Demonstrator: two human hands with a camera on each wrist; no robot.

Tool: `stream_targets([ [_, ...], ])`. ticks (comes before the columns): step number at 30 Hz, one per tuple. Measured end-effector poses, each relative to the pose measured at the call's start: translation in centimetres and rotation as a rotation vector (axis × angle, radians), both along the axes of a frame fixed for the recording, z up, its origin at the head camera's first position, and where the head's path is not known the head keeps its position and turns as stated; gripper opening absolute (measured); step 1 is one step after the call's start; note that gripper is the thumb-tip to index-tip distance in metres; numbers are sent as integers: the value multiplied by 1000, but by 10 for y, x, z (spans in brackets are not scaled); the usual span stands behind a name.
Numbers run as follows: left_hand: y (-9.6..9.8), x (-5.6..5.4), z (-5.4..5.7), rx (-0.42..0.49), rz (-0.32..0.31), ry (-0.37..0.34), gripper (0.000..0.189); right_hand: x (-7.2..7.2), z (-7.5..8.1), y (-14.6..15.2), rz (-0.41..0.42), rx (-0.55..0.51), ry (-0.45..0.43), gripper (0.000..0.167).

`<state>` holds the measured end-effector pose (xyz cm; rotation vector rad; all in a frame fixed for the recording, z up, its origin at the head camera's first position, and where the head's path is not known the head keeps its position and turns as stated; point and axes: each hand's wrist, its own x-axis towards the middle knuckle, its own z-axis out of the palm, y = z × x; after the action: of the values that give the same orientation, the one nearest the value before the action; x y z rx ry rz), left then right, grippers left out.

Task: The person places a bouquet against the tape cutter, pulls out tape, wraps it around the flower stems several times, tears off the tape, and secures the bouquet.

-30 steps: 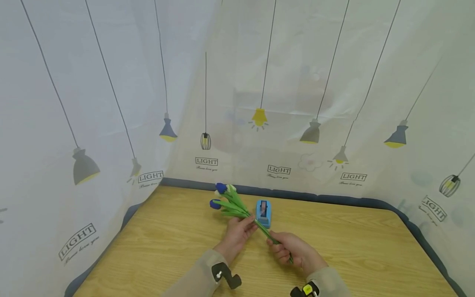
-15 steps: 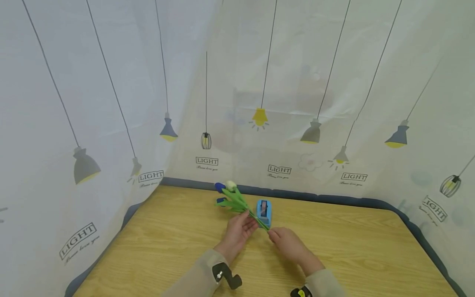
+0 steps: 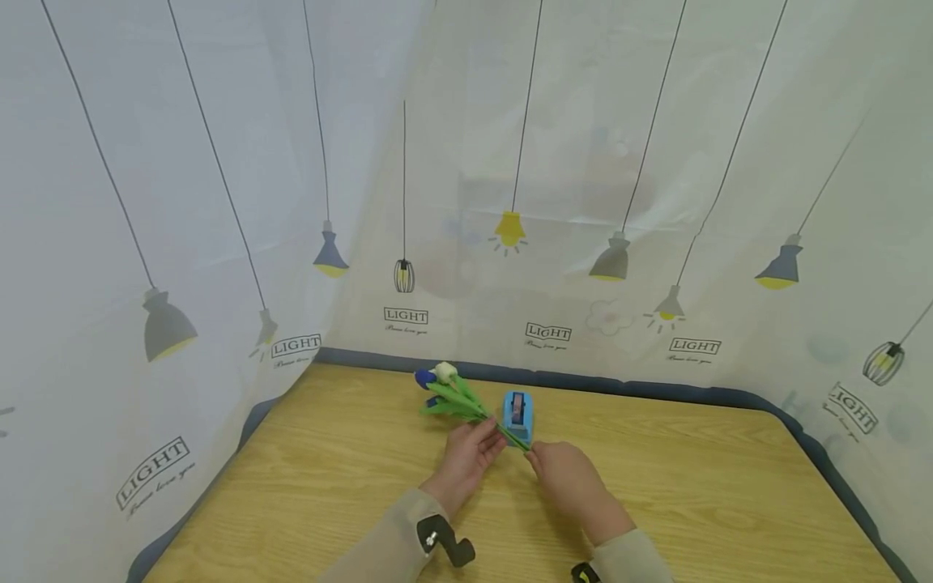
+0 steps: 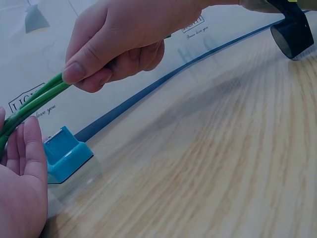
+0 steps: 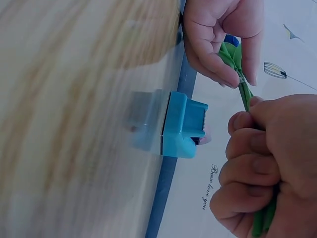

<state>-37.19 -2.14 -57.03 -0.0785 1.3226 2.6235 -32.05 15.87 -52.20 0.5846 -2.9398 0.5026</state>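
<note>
A bunch of artificial tulips, with a white bloom (image 3: pixel 446 372), blue blooms (image 3: pixel 424 379) and green leaves, is held slantwise over the table. My left hand (image 3: pixel 470 453) has the green stems (image 4: pixel 39 96) between thumb and fingers, just below the leaves; its fingers (image 4: pixel 33 148) look fairly straight. Lower down, my right hand (image 3: pixel 572 482) grips the stems, thumb and forefinger pinching and the other fingers curled; stem ends (image 5: pixel 265 218) show beneath the curled fingers. Right behind the stems a blue tape dispenser (image 3: pixel 517 417) stands on the table, its toothed cutter edge (image 5: pixel 205 119) visible.
The wood-grain table (image 3: pixel 692 478) has a dark blue padded border (image 3: pixel 583 380) along its back and sides. Pale curtains (image 3: pixel 466 162) printed with lamps hang behind and at both sides. Black camera mounts (image 3: pixel 445 541) sit on the wrists.
My right hand has moved up along the stems and turned over them, hiding the lower ends from the head view. The blooms have rotated, the white one now in front.
</note>
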Motion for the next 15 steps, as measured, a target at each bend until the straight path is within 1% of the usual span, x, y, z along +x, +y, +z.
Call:
stream_targets([
  [4,0,0,0,1,19,-13,5,1,1,-2,5,18,41,16],
  [6,-1,0,0,-1,22,-18,6,0,-1,-2,7,6,25,18],
  [8,-1,0,0,-9,21,-18,5,-2,-4,0,7,-33,-23,22],
  [10,-1,-1,0,-19,19,-19,5,-3,-5,3,5,-125,-117,30],
  [11,-1,-1,0,-25,17,-19,4,-4,-6,4,3,-196,-187,34],
  [12,-1,-1,-1,-31,14,-19,4,-5,-6,6,5,-284,-270,38],
  [15,-1,-1,-1,-47,10,-13,5,-7,-6,14,-14,-600,-577,52],
])
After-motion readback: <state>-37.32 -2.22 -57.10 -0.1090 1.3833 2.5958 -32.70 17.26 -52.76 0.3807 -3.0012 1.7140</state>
